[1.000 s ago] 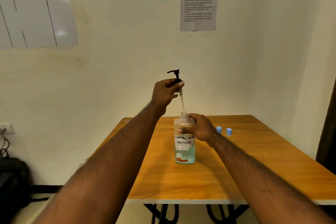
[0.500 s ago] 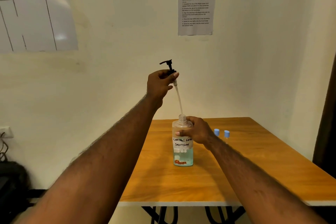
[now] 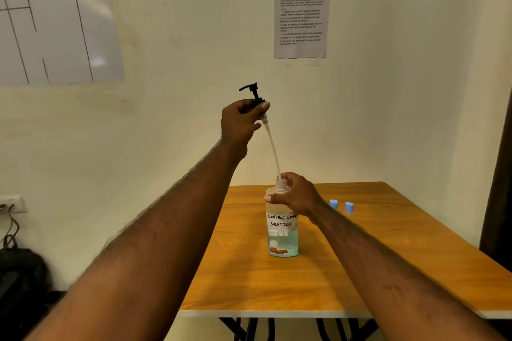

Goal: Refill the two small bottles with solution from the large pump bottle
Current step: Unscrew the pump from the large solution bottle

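One clear bottle (image 3: 282,227), roughly third-full.

Showing black on the pump head (image 3: 252,93) and milky white along its dip tube (image 3: 273,151). Tinting pale aqua inside the clear large bottle (image 3: 282,243), carrying a white label (image 3: 282,220) with black handwriting and a rust-red smear near the base. Wearing light blue on the caps of the small bottles (image 3: 333,204) (image 3: 349,207). Glowing orange-brown with wood grain across the counter (image 3: 277,285), edged off-white.
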